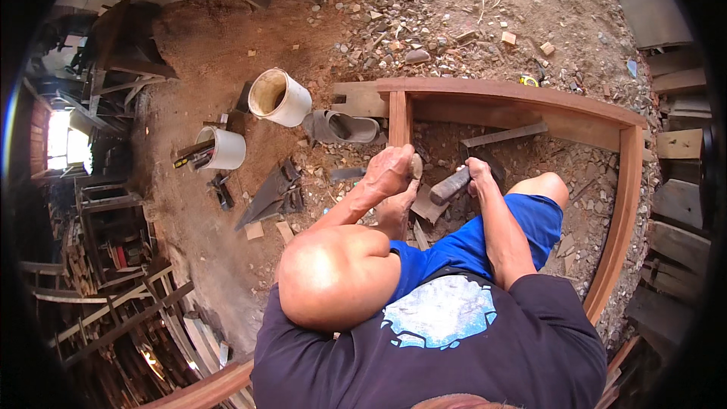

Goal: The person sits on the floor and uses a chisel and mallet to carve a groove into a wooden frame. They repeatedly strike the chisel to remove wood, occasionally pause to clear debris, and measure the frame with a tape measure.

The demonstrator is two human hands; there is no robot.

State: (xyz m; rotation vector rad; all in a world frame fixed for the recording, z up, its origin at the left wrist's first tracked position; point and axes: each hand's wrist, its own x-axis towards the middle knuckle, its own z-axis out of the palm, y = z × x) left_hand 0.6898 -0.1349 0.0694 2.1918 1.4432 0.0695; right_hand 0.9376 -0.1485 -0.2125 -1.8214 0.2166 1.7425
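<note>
Overhead view of a person seated low on a dirt floor (219, 257), both hands at work beside a reddish-brown timber frame (515, 91). The left hand (390, 170) is at the lower end of the frame's short post (400, 117); its fingers are curled around a round-ended tool handle (416, 167), whose working end is hidden. The right hand (478, 170), to the right and apart from the left, has its fingers wrapped around a dark cylindrical mallet (450, 185), the blunt end of which points toward the lower left; its handle is largely concealed. Just beyond the right hand, a flat grey bar (505, 135) lies aslant within the frame. The frame's long rail runs across the far side and joins a side rail (621, 204) at the right corner. A notched pale board (360, 98) extends leftward from the post, with a grey sandal (344, 127) just below it. Farther left stand two white buckets, the larger (291, 106) tilted in appearance, the smaller (229, 150) containing hand tools. A dark handsaw (265, 197) lies on the floor nearer the person. A yellow tape measure (528, 81) rests at the outer edge of the long rail, near scattered stones and wood chips.
</note>
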